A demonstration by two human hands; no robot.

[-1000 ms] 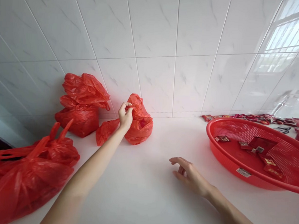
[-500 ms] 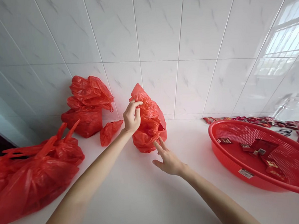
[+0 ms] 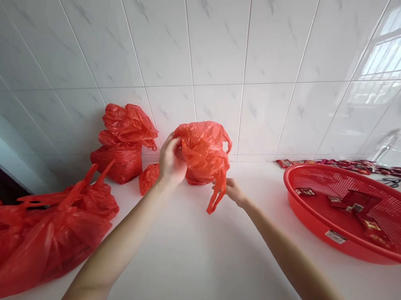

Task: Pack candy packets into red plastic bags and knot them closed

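A crumpled red plastic bag [image 3: 203, 150] stands on the white counter near the tiled wall, and its handles flop over towards me on the right. My left hand [image 3: 173, 162] is closed on the bag's left side, with the fingertips partly hidden by the plastic. Low on the right, my right hand [image 3: 234, 192] is against the same bag, its fingers curled in behind the hanging handles and mostly covered. Just left of my left wrist lies a small red plastic bundle [image 3: 148, 178].
More red bags [image 3: 117, 161] are stacked against the wall at left. Large tied red bags [image 3: 50, 245] lie at front left. On the right sits a red perforated basket [image 3: 317, 232] holding several small packets, with a row of wrapped snacks [image 3: 354, 166] and black scissors [image 3: 390, 182] behind it.
The bag's top has folded over, and its handles now hang forward on the right. My left hand has moved onto the bag's side; my right hand has shifted right and behind the handles.
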